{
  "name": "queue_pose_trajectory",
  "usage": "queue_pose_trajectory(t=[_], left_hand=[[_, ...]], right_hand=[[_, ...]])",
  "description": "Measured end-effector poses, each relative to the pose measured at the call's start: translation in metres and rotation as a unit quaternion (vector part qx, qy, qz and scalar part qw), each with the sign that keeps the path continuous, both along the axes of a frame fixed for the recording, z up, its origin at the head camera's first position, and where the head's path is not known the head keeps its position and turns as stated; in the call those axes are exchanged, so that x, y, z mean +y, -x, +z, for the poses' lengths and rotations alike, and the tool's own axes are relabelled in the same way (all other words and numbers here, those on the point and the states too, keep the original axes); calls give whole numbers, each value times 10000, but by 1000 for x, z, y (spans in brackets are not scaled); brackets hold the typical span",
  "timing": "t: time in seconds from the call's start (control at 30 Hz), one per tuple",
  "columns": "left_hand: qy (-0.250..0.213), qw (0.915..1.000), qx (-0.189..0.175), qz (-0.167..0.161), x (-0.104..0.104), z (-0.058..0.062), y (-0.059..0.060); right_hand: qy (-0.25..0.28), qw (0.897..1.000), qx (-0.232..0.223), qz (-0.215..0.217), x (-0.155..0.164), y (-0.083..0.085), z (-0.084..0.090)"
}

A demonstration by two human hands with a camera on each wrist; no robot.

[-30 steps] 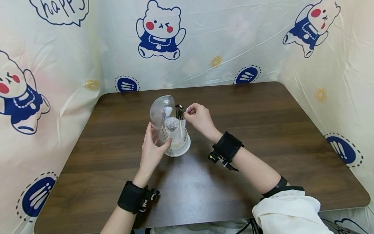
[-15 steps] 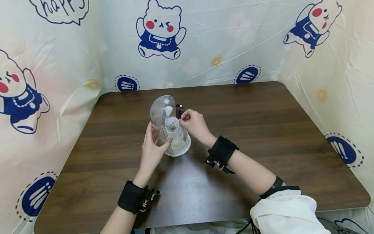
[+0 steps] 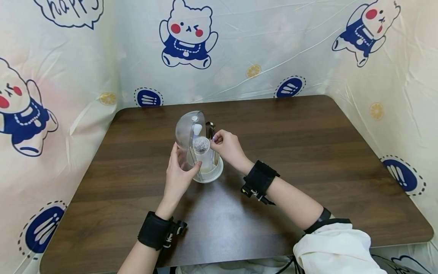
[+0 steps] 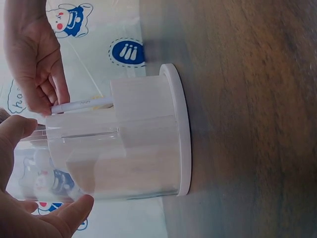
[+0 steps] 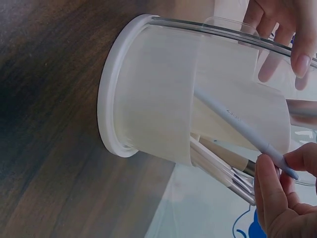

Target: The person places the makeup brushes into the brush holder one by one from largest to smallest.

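Nearest, the left hand [image 3: 178,175] cups the clear cover of the brush holder [image 3: 202,152] standing at table [image 3: 308,152] centre, while at two o'clock the right hand [image 3: 227,146] pinches a pale pen [image 5: 242,130], its tip already in the holder, not yet let go.

We are seeing a dark brown wood-grain desk [image 3: 308,152], a white holder [image 3: 208,173] with a clear domed cover [image 3: 186,133], a pale lilac pen [image 5: 237,121], black wrist straps [image 3: 261,177], and a cream curtain [image 3: 273,45] printed with blue-dressed bears.
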State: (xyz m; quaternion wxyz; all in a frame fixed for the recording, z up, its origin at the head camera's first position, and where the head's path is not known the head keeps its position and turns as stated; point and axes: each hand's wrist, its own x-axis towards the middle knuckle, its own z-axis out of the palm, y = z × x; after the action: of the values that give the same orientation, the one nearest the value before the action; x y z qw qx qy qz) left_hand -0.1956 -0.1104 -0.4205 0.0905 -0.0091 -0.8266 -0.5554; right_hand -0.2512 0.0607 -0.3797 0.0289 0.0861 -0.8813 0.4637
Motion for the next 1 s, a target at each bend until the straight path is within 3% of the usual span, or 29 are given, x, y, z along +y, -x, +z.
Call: queue_pose_trajectory(t=[1.0], left_hand=[[10, 10000, -46, -3, 0, 1, -1]], right_hand=[[-19, 9999, -44, 94, 0, 1, -7]])
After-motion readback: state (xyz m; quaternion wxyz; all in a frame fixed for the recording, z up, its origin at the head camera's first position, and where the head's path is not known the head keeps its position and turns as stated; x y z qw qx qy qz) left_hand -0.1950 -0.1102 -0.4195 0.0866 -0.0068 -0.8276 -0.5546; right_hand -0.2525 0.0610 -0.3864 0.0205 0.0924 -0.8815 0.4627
